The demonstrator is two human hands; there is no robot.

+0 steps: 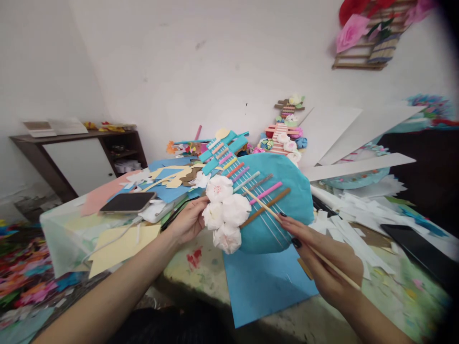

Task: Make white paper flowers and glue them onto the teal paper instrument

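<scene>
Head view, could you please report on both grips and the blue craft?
Left grip shut on blue paper craft by its white flowers. Right grip pinching thin wooden stick, tip over coloured bars. Nothing in the way.

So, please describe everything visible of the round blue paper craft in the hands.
The round blue paper craft is a teal disc, held tilted above a blue sheet. Short coloured sticks cross it, with thin white strings. Four white paper flowers sit at its left edge. The left hand grips it beside the flowers; the right hand touches its lower edge and holds a thin wooden stick across it.
</scene>
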